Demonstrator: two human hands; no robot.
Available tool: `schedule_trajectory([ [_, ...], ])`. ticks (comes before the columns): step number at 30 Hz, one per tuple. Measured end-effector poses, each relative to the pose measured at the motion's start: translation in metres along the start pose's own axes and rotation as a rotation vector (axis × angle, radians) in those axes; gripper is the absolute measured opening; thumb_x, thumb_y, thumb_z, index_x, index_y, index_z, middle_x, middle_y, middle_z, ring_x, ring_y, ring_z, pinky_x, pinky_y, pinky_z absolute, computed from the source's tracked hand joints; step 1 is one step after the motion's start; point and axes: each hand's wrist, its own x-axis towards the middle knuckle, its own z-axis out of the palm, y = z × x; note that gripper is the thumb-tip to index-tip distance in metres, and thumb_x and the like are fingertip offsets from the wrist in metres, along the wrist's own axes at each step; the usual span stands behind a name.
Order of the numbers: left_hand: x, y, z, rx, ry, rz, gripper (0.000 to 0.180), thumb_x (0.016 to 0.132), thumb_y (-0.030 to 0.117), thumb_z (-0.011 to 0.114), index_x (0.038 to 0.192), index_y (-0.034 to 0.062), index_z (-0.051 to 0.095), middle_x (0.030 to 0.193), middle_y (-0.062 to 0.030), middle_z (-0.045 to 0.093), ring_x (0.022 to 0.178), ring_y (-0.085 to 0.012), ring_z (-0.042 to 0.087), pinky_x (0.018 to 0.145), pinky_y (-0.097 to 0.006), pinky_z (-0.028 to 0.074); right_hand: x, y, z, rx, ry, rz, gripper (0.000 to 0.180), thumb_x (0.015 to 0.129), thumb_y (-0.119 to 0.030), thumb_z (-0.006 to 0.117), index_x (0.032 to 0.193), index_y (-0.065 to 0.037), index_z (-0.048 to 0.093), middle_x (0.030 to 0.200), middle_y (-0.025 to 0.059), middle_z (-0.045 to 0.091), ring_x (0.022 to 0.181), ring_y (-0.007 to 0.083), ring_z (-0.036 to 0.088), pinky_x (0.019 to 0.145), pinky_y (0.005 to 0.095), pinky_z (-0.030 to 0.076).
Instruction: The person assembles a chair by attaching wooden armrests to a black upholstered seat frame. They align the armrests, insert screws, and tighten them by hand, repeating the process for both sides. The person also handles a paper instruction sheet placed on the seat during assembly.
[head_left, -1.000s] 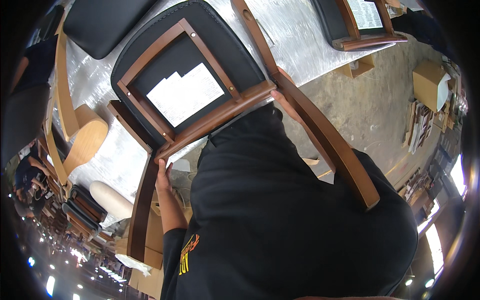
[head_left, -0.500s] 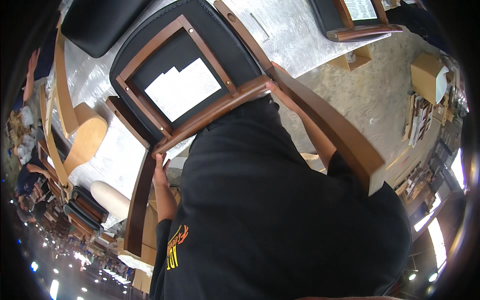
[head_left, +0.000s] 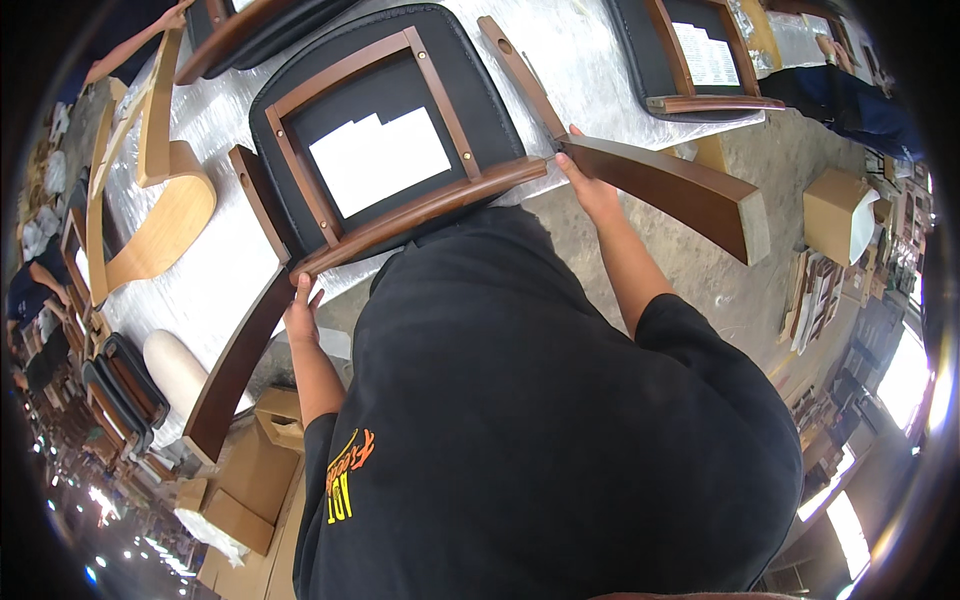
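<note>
An upturned chair seat (head_left: 375, 95), black and padded with a brown wooden frame and a white label (head_left: 385, 160), lies on the plastic-covered table in front of me. Two dark brown curved legs stand at its near corners. My left hand (head_left: 304, 312) grips the left leg (head_left: 235, 365) close to the corner, thumb by the joint. Around the right leg (head_left: 670, 190), near where it meets the front rail (head_left: 430, 215), my right hand (head_left: 592, 190) is closed. Both legs splay outward toward me; some of my fingers are hidden behind them.
Another black seat (head_left: 625, 70) lies upturned at the right on the plastic-wrapped table (head_left: 565, 50). Light wooden bentwood parts (head_left: 165, 215) stand at the left. A co-worker's arm (head_left: 135, 45) reaches in at top left. Cardboard boxes (head_left: 840, 215) stand on the floor.
Both legs have swung outward, their free ends now farther apart, with my hands still on them. At top left, a black seat has turned to show its brown frame; a co-worker's arm is near it.
</note>
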Motion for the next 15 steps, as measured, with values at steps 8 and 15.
schedule_trajectory([
  [8, -0.008, 0.004, 0.004, 0.087, -0.008, 0.048, 0.084, 0.09, 0.049, 0.081, 0.145, -0.0051, 0.049, 0.141, -0.0194, 0.058, 0.128, -0.0307, 0.063, 0.095, -0.046, 0.061, -0.004, 0.006, -0.013, 0.279, 0.053, 0.085, 0.066, 0.1, -0.038, 0.073, 0.152, -0.002, 0.052, 0.146, 0.0147, 0.059, 0.132, 0.0227, 0.057, 0.116, 0.035, 0.039],
  [15, -0.07, 0.068, 0.059, 0.78, -0.372, -0.336, 0.062, 0.101, 0.057, 0.063, 0.096, -0.0039, 0.074, 0.075, -0.0093, 0.072, 0.066, -0.0221, 0.072, 0.067, -0.031, 0.057, -0.028, -0.071, -0.036, 0.526, 0.073, 0.242, 0.069, 0.098, -0.042, 0.074, 0.15, -0.002, 0.052, 0.142, 0.0166, 0.06, 0.126, 0.0262, 0.062, 0.094, 0.041, 0.059],
])
